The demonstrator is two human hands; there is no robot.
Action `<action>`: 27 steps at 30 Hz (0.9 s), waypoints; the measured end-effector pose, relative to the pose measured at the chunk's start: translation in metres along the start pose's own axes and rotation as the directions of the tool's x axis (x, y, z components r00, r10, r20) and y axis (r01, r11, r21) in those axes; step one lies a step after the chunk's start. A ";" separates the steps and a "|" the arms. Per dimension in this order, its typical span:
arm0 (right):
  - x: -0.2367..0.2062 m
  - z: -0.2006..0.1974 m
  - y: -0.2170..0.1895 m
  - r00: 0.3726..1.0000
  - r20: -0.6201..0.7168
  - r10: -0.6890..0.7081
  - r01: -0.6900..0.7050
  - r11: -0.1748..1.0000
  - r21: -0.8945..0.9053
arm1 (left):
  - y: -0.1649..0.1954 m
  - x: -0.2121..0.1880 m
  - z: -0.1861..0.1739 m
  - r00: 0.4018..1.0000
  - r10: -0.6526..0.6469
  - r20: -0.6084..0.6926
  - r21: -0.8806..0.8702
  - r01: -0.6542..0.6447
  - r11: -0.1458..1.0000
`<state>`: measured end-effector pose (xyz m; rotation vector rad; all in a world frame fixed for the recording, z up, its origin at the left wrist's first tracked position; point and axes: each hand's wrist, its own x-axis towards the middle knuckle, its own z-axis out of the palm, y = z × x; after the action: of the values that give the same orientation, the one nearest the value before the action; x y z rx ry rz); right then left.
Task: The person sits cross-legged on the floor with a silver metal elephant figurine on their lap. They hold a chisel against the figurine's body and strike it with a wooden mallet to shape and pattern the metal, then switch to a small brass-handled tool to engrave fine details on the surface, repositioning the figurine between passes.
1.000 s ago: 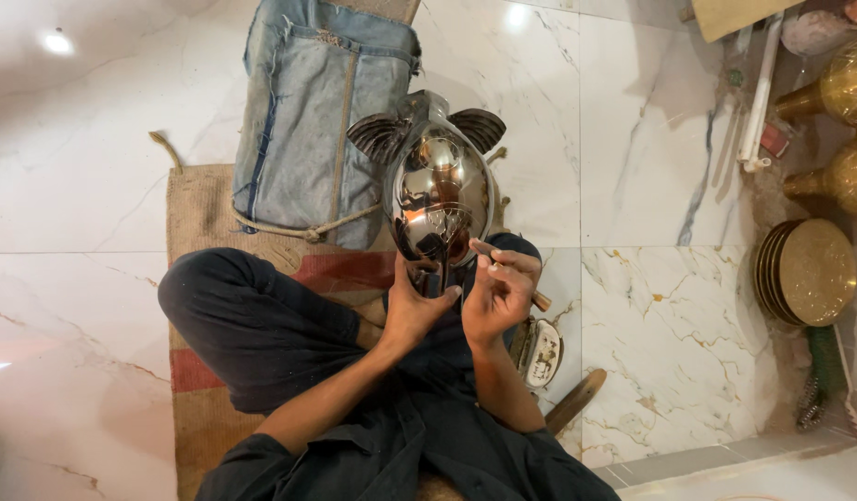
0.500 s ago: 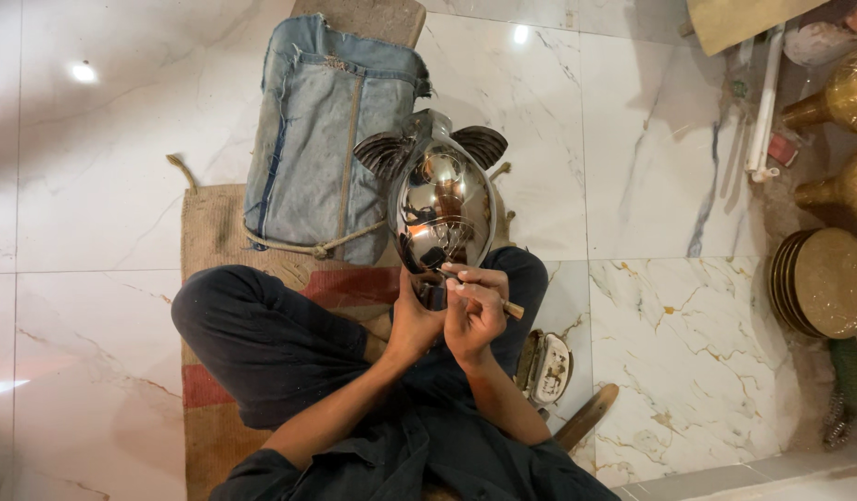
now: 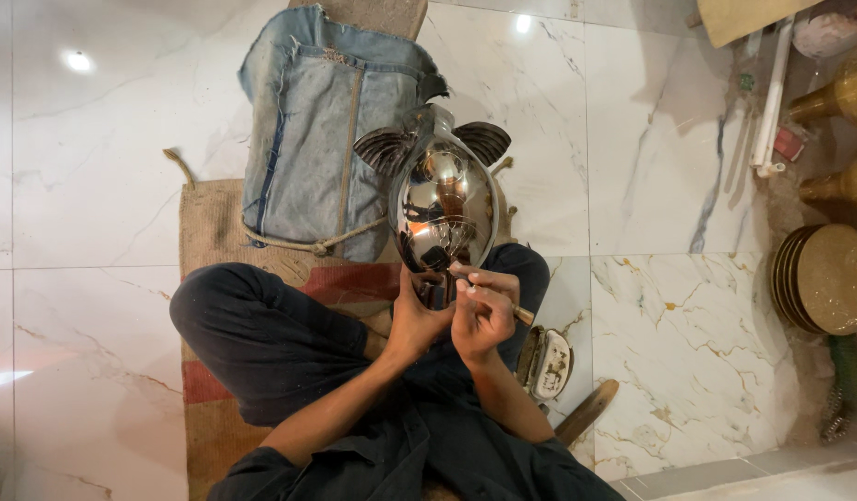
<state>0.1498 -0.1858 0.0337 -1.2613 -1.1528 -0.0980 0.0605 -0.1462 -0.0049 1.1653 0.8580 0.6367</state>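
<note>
A shiny, mirror-like metal vessel (image 3: 443, 206) with two dark wing-shaped handles rests between my knees on the floor. My left hand (image 3: 417, 314) grips its near, narrow end from the left. My right hand (image 3: 484, 312) holds a thin wooden-handled tool (image 3: 519, 315) whose tip touches the vessel's near end. I sit cross-legged in dark clothes on a woven mat (image 3: 211, 241).
A folded blue denim cloth (image 3: 317, 130) lies beyond the vessel. Stacked brass plates (image 3: 825, 278) and brass pots (image 3: 841, 97) stand at the right wall. A small oval tin (image 3: 551, 364) and a wooden stick (image 3: 586, 413) lie by my right knee on the white marble floor.
My right hand has drawn the tool slightly in toward the vessel's near end. The view has shifted a little; the left hand keeps its grip.
</note>
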 end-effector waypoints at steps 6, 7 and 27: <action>0.015 -0.005 -0.001 0.999 0.007 -0.042 0.042 0.992 -0.115 | -0.003 0.001 -0.003 1.000 0.017 0.008 0.081 -0.018 0.997; 0.018 -0.004 -0.001 0.999 0.009 -0.044 0.045 0.988 -0.151 | -0.003 0.003 -0.003 0.999 0.031 0.016 0.093 -0.032 0.995; 0.050 0.033 -0.007 0.995 0.004 -0.100 0.086 0.830 -0.551 | -0.010 0.030 0.013 0.980 0.170 0.102 -0.095 -0.160 0.982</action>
<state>0.1489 -0.1380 0.0694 -1.7028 -1.2076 -0.5543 0.0880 -0.1316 -0.0201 1.1896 0.6391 0.7318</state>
